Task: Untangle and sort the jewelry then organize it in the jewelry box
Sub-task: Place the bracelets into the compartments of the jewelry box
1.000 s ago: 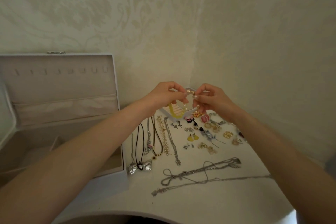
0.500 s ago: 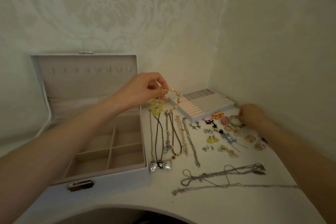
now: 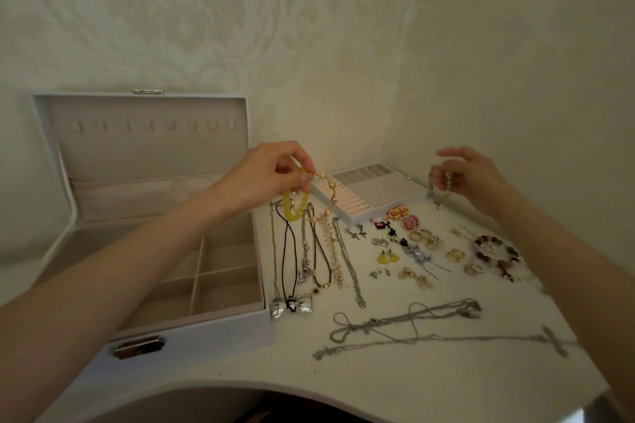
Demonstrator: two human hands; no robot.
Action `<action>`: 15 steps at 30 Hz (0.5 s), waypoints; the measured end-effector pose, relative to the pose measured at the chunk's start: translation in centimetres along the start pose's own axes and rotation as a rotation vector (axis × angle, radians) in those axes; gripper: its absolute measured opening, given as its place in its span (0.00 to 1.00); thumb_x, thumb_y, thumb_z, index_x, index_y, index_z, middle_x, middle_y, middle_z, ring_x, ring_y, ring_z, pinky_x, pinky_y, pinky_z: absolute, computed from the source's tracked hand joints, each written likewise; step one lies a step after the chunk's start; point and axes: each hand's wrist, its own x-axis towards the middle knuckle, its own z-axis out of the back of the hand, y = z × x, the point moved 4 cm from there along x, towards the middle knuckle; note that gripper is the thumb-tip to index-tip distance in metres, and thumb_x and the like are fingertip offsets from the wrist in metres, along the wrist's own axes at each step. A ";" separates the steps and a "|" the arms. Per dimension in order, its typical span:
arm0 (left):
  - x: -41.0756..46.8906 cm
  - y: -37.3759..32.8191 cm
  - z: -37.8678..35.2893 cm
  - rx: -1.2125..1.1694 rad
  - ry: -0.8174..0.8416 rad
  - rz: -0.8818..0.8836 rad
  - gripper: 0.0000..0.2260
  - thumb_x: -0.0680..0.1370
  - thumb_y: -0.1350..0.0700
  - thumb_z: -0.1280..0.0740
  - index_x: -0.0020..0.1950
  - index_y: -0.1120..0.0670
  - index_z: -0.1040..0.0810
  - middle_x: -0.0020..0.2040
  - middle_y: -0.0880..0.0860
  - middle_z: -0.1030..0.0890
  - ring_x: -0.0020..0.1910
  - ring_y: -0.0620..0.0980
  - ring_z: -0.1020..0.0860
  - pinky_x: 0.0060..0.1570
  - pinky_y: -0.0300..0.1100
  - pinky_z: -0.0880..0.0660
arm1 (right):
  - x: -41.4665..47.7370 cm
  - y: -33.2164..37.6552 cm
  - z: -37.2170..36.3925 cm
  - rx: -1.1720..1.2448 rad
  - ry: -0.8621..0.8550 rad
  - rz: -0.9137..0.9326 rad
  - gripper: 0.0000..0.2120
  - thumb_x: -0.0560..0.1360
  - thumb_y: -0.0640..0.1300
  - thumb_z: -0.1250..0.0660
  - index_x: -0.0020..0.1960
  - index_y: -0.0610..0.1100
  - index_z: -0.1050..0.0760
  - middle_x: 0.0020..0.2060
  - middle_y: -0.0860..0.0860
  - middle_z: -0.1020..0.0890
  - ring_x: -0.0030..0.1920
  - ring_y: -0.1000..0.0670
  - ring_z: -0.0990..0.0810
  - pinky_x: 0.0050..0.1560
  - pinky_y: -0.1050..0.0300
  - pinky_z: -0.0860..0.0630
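1. Sorting looks nearly done. The necklaces (image 3: 309, 251) lie side by side beside the jewelry box (image 3: 206, 336), and the earrings (image 3: 412, 244) are grouped toward the tabletop's (image 3: 378, 385) right edge.
2. The silver chains (image 3: 405, 323) near the front edge look crossed, so some untangling is left.
3. The box compartments in view hold nothing.
4. The left hand's (image 3: 261, 178) fingers (image 3: 304, 178) pinch two bracelets (image 3: 298, 211) above the tabletop. The right hand (image 3: 470, 178) pinches a beaded piece (image 3: 445, 182), its other fingers spread.

The left forearm (image 3: 137, 268) reaches up and forward, and the left hand (image 3: 268, 175) pinches a gold bracelet (image 3: 331, 194) and a yellow bracelet (image 3: 291, 213) between thumb and curled fingers. The right hand (image 3: 470, 178), raised level with it and well apart, pinches a beaded piece (image 3: 445, 178), its upper fingers loosely spread
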 end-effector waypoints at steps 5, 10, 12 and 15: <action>-0.5 0.1 0.5 -0.128 -0.030 0.050 0.03 0.76 0.61 0.32 0.46 0.54 0.22 0.38 0.51 0.16 0.36 0.42 0.19 0.34 0.30 0.27 | -3.7 3.2 -6.2 0.634 0.515 -0.097 0.18 0.75 0.39 0.39 0.64 0.46 0.30 0.59 0.39 0.21 0.30 0.57 0.27 0.31 0.69 0.26; -1.4 0.7 2.2 -0.207 -0.082 0.089 0.04 0.76 0.63 0.33 0.45 0.54 0.22 0.34 0.48 0.16 0.32 0.40 0.21 0.30 0.30 0.28 | -8.2 4.8 -15.4 -0.060 0.599 0.143 0.14 0.73 0.44 0.31 0.58 0.47 0.22 0.45 0.53 0.16 0.29 0.57 0.31 0.31 0.66 0.29; -2.2 1.3 3.0 -0.208 -0.089 0.098 0.05 0.76 0.64 0.33 0.45 0.54 0.22 0.33 0.49 0.17 0.32 0.40 0.21 0.30 0.30 0.29 | -9.4 4.6 -18.3 -0.219 0.477 0.205 0.06 0.72 0.43 0.28 0.49 0.45 0.19 0.27 0.57 0.20 0.24 0.57 0.31 0.26 0.66 0.32; -3.6 2.6 4.4 -0.198 -0.104 0.126 0.06 0.75 0.65 0.33 0.45 0.54 0.22 0.33 0.48 0.17 0.32 0.40 0.21 0.30 0.30 0.29 | -9.9 4.2 -21.0 -0.204 0.412 0.243 0.04 0.70 0.39 0.25 0.41 0.43 0.20 0.19 0.58 0.27 0.21 0.59 0.33 0.23 0.67 0.36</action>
